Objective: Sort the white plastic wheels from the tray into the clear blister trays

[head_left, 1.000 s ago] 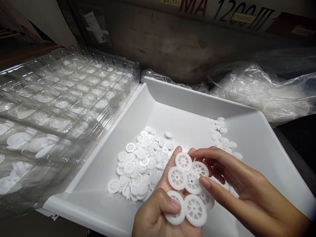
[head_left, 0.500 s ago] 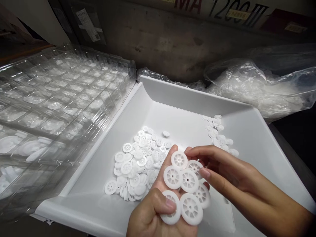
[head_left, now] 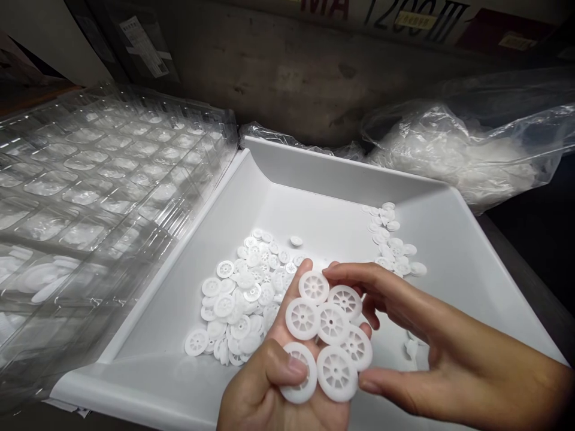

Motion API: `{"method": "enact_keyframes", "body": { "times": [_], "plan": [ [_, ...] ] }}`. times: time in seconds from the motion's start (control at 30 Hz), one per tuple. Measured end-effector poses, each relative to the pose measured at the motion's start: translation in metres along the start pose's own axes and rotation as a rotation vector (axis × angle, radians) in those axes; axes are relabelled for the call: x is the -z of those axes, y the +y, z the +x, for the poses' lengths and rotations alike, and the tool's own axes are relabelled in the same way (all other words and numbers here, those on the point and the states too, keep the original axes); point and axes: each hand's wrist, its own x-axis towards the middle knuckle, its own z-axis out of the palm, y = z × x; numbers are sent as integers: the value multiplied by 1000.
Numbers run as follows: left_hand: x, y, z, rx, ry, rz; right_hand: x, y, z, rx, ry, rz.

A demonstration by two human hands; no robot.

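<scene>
My left hand [head_left: 269,377] is palm up with several white plastic spoked wheels lying on it. Its thumb presses on the lower-left wheel [head_left: 298,372]. At the group's right side is my right hand [head_left: 404,317], index finger and thumb spread wide. Its index fingertip is at the top wheel [head_left: 313,287], and its thumb tip is at the edge of the lower-right wheel [head_left: 337,373]. Beneath and left of the hands, a heap of similar white wheels [head_left: 242,293] lies in the white tray [head_left: 350,164]. The right hand's other fingers are partly hidden.
A smaller group of white discs [head_left: 395,248] lies at the tray's right. Clear plastic compartment trays [head_left: 112,161] stand at left, with white parts [head_left: 40,278] in the nearer compartments. A transparent bag [head_left: 462,149] with white contents sits behind right, before a dark machine panel [head_left: 287,78].
My right thumb has moved down from the upper-right wheel to the lower-right wheel's edge, opening away from the index finger. The whole view has shifted slightly, with the wheels still on my left palm.
</scene>
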Motion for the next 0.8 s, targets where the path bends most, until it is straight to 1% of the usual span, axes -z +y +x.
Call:
{"method": "enact_keyframes", "body": {
  "times": [0.13,0.37,0.6,0.67,0.8],
  "plan": [
    [-2,-2,1,-21,37,-18,0,0,3,7,-17,-7],
    [-2,-2,2,-8,10,27,5,-6,4,-16,-38,6],
    [-4,0,1,14,-1,37,3,-3,6,22,-5,-32],
    [-6,-1,1,9,18,28,2,-2,6,28,-7,-48],
    [-12,-3,1,-22,93,12,5,-1,6,-10,-36,-66]
  ]
}}
